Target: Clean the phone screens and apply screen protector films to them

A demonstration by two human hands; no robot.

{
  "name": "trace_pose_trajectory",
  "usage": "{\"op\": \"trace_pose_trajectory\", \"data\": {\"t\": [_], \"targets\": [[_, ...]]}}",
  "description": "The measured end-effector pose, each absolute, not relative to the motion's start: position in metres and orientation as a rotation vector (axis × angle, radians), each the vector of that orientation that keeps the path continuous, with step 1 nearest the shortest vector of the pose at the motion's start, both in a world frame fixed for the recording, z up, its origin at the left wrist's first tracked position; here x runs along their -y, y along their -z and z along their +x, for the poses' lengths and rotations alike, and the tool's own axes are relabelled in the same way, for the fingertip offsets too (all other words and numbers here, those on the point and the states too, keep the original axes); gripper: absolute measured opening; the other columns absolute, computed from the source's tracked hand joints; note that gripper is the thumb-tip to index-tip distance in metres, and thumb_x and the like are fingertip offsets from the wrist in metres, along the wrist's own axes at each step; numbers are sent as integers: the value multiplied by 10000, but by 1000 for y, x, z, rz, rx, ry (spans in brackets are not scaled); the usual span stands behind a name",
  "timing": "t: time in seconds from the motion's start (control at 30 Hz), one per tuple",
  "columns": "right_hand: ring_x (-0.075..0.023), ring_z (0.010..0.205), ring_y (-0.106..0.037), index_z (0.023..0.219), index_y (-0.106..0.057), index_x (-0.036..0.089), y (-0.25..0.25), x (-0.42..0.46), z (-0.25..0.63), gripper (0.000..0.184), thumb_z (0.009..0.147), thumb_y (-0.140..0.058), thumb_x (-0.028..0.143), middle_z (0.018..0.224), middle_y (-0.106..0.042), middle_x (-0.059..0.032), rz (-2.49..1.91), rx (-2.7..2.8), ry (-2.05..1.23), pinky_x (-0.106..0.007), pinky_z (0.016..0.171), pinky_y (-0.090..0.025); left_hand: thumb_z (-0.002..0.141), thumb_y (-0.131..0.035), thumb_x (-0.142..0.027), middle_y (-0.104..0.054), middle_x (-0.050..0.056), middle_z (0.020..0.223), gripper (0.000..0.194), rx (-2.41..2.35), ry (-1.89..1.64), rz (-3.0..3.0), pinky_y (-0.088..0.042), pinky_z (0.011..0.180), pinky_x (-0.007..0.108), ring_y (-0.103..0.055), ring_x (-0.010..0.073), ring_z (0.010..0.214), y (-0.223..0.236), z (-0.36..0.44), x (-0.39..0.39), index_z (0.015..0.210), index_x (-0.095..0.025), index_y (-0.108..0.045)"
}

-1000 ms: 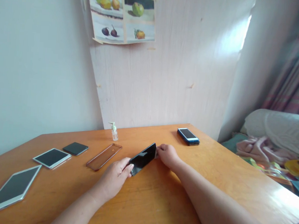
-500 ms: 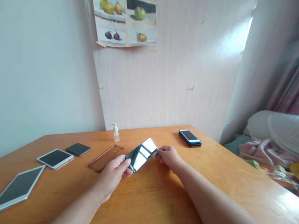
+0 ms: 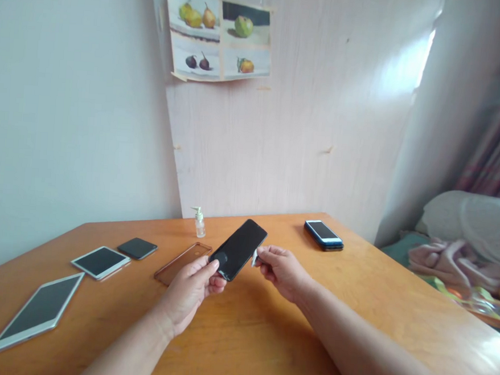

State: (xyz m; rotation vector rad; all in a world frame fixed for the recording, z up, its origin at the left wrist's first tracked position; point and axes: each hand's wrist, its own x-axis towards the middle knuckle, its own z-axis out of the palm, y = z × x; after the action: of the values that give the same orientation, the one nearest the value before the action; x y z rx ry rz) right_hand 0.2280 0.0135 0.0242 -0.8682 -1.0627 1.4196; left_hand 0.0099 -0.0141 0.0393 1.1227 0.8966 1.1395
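Note:
My left hand grips the near end of a black phone and holds it tilted above the wooden table, screen towards me. My right hand is closed beside the phone's right edge, pinching a small white piece against it. A clear brownish phone case lies on the table just left of my left hand. A small pump bottle stands behind the case, near the wall.
On the left of the table lie a large tablet, a smaller tablet and a dark phone. A blue-cased phone lies at the far right corner. A bed with bedding is beyond the table's right edge.
The black phone has been lifted off the table and tilted up, screen towards me. My right hand stays at its right edge. The view has shifted slightly.

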Motion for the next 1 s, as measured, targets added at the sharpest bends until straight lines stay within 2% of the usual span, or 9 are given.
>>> {"op": "trace_pose_trajectory", "data": {"t": [0.1, 0.2, 0.47, 0.77, 1.0], "targets": [[-61, 518, -421, 711, -586, 160, -32, -21, 243, 326, 669, -787, 414, 665, -612, -14, -845, 919, -1336, -190, 422, -219, 793, -731, -348, -649, 23, 773, 252, -877, -1120, 1143, -498, 639, 220, -597, 104, 660, -42, 10, 16, 914, -142, -649], [-64, 525, -427, 722, -588, 163, -34, -19, 243, 324, 673, -781, 419, 665, -613, -11, -845, 910, -1328, -191, 431, -237, 792, -733, -347, -661, 32, 796, 276, -858, -1112, 1133, -504, 654, 238, -609, 112, 668, -43, 12, 18, 956, -142, -650], [-77, 497, -500, 746, -586, 168, -21, 12, 198, 371, 729, -722, 513, 680, -654, -15, -892, 1250, -1549, -206, 441, -277, 793, -737, -326, -666, 30, 825, 272, -862, -1168, 1076, -499, 650, 221, -609, 98, 679, -41, 13, 16, 970, -147, -632], [-69, 531, -472, 697, -559, 166, -36, -7, 225, 316, 725, -755, 412, 599, -583, 18, -835, 985, -1420, -204, 482, -302, 808, -716, -352, -677, 48, 843, 292, -838, -1093, 1130, -509, 671, 255, -620, 120, 692, -45, 14, 19, 1001, -147, -640], [-81, 559, -544, 795, -603, 155, -34, 12, 208, 286, 721, -759, 383, 653, -633, -9, -805, 1246, -1654, -192, 509, -377, 801, -727, -352, -645, 16, 813, 291, -850, -1105, 1107, -502, 672, 231, -602, 101, 691, -42, 14, 19, 991, -156, -626]]}}
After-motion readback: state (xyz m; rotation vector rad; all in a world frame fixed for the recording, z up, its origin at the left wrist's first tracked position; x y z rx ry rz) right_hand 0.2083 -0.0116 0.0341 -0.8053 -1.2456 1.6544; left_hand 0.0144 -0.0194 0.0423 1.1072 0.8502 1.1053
